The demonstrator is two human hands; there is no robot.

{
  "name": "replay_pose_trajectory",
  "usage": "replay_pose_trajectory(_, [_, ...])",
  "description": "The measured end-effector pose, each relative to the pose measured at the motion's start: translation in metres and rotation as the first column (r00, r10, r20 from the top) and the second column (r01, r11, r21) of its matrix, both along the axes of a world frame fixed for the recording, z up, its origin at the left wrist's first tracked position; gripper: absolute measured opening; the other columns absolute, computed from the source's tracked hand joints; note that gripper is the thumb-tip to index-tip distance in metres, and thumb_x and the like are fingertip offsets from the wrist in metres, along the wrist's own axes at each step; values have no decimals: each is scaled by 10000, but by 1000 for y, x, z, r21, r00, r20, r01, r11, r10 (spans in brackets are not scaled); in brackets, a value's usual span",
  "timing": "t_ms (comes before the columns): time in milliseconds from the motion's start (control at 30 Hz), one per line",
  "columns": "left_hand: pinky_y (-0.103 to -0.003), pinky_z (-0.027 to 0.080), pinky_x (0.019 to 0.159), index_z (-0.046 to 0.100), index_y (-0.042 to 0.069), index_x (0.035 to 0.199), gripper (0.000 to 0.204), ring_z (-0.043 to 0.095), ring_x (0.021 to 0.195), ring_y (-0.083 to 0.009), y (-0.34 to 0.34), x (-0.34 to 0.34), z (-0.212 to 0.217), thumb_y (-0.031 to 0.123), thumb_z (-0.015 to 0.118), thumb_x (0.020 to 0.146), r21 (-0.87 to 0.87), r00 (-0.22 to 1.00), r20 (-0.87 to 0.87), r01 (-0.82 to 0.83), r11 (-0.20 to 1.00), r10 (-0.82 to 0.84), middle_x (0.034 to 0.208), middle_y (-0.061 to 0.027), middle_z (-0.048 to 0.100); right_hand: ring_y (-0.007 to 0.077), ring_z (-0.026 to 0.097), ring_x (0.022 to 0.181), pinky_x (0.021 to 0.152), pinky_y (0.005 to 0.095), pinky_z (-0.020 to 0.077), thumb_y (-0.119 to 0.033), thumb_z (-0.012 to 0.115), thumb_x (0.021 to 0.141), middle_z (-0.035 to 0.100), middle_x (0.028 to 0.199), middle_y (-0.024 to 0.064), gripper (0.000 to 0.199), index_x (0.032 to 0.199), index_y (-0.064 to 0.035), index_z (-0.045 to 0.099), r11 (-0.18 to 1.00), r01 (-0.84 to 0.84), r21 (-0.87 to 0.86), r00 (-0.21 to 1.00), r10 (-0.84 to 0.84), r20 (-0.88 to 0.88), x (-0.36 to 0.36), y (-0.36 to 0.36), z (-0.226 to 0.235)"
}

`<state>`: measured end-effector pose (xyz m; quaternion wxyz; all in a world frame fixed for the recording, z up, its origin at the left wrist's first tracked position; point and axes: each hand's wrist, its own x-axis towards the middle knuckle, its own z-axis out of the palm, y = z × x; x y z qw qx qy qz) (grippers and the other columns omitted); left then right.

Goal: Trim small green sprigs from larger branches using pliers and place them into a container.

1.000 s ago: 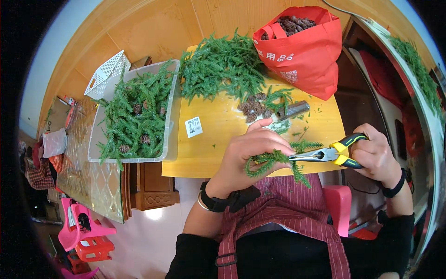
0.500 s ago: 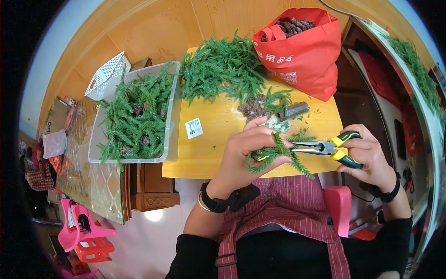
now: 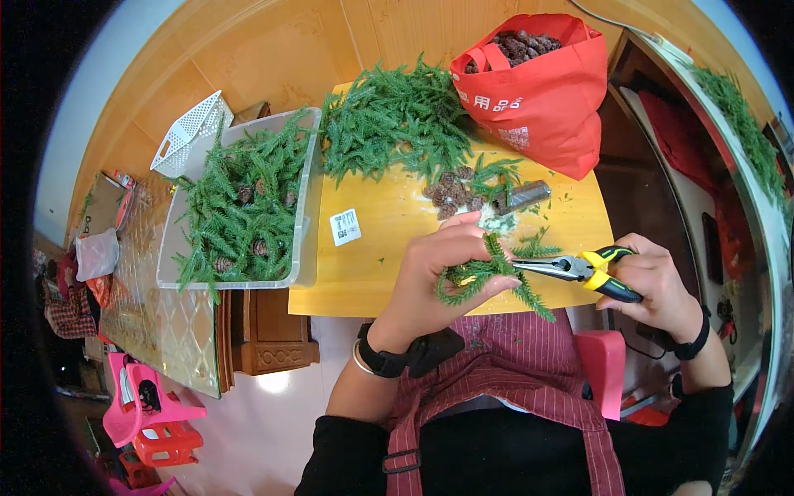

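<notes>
My left hand (image 3: 447,263) is closed around a green artificial pine sprig (image 3: 496,266), pinching it between thumb and fingers above the table's front edge. My right hand (image 3: 657,285) grips long-nose pliers (image 3: 612,277) by their yellow and black handles. The plier jaws point left and their tips meet the sprig beside my left thumb. What exactly the tips grip is too small to make out. Just beyond my left hand lie a cluster of small brown pine cones (image 3: 451,192), a dark cylindrical roll (image 3: 528,195) and loose green sprigs (image 3: 538,245).
On the yellow table (image 3: 372,273) lie a heap of pine sprigs (image 3: 397,116) and a white label (image 3: 345,226). A red bag (image 3: 538,107) of pine cones stands at the back right. To the left is a clear plastic bin (image 3: 310,207) filled with sprigs and cones.
The plier jaws have come nearer together, and their tips have moved slightly left into the sprig. The handles are closer together in my right hand. My left hand has barely moved.
</notes>
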<state>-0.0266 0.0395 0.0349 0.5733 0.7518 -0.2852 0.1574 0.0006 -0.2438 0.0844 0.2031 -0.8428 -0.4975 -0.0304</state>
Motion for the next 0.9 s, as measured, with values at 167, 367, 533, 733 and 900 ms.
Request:
replay_pose_trajectory(167, [-432,355,967,625,42,765,156,620,801,-197,1,0,-3,68,733,655,9,1000,-24,-1,1000,1,779,-72,645,300,528,669,659,361,439,-271,743,648,506,602,81,311,675,-25,554,1000,20,2,1000,-20,-13,-3,2,1])
replay_pose_trajectory(367, [-428,354,976,642,37,815,186,613,813,-185,-1,1,1,78,736,661,-7,1000,-17,-9,1000,9,786,-67,648,282,537,735,758,369,416,-356,715,690,521,615,89,385,689,-6,555,978,18,208,990,11,-139,0,-1,-8])
replay_pose_trajectory(533, [-423,357,980,640,23,858,233,607,821,-177,1,0,1,72,739,653,-53,999,-26,-29,998,28,808,-64,646,134,509,795,777,298,394,-435,643,734,577,772,41,504,914,35,633,799,487,352,788,-229,-571,-7,-10,-11])
replay_pose_trajectory(733, [-303,450,839,561,8,979,271,582,866,-141,-2,-7,-5,26,681,737,-493,891,-422,-69,867,-169,1045,-83,607,180,568,798,741,278,429,-276,438,909,614,832,115,351,955,27,610,767,642,9,584,-481,-654,20,-41,-59])
replay_pose_trajectory(900, [-315,469,816,501,-7,1104,378,555,964,-182,-1,-1,-10,-30,604,742,-659,861,-415,-63,749,-293,1150,-116,526,347,576,759,639,378,427,-283,456,887,570,802,258,375,786,71,523,712,648,-270,625,-700,-346,40,-41,-96])
